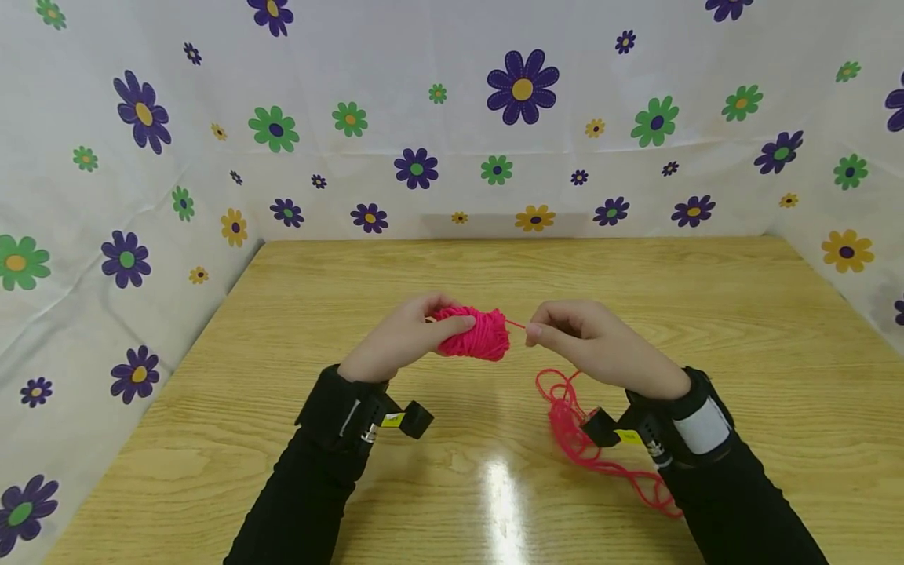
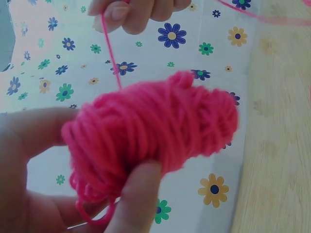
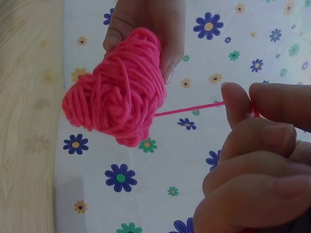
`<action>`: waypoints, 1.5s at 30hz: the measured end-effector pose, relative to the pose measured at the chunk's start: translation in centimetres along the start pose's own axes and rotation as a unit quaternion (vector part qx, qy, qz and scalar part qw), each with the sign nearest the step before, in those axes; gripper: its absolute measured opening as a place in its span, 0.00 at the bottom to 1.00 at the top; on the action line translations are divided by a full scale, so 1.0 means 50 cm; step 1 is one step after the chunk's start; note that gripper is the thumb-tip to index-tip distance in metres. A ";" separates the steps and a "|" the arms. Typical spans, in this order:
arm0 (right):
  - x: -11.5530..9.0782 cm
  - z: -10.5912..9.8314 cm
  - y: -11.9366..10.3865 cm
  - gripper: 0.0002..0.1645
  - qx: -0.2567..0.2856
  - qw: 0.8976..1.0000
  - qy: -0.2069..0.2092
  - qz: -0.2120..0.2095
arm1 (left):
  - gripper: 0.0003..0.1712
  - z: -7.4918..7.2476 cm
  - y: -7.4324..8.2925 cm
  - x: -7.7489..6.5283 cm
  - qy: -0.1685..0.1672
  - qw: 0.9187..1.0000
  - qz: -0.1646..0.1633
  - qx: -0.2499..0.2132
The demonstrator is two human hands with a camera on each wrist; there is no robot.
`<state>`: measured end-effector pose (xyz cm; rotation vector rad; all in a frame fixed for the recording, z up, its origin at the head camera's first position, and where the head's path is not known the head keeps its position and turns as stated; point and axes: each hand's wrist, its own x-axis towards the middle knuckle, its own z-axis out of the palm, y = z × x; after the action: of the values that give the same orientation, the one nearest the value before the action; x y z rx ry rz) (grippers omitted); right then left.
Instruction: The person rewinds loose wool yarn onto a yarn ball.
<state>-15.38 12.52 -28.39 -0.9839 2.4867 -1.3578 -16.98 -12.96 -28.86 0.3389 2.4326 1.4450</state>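
A wound bundle of bright pink yarn (image 1: 482,336) is held above the table by my left hand (image 1: 406,336), thumb on its near side and fingers behind. In the left wrist view the yarn bundle (image 2: 155,126) looks thick, with a loop hanging near the thumb. My right hand (image 1: 600,345), to the right of it, pinches a yarn strand (image 3: 189,108) between thumb and index finger. That strand runs taut from the bundle to the fingertips, while the other right fingers curl inward. Below the right hand, a loose tangle of pink yarn (image 1: 570,431) lies on the table.
The wooden table (image 1: 339,290) stretches out on all sides of the hands. A white flower-print cloth (image 1: 459,125) stands behind and along both sides. Part of the loose yarn passes under the right forearm (image 1: 734,502). Each wrist wears a small black camera.
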 end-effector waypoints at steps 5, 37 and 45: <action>-0.002 0.009 -0.008 0.09 0.003 1.000 -0.003 -0.029 | 0.22 -0.001 -0.001 0.005 0.064 0.997 0.004 -0.040; 0.015 0.052 0.000 0.14 -0.007 0.994 -0.106 -0.020 | 0.20 -0.031 0.006 -0.017 0.032 0.884 0.069 -0.461; 0.025 0.049 0.018 0.14 -0.023 0.993 -0.112 0.008 | 0.30 -0.034 -0.005 -0.020 -0.133 0.912 0.094 -0.377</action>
<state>-15.74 10.39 -30.30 -1.0586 2.3633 -1.1215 -16.70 -14.79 -28.18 0.5418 1.5056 2.1161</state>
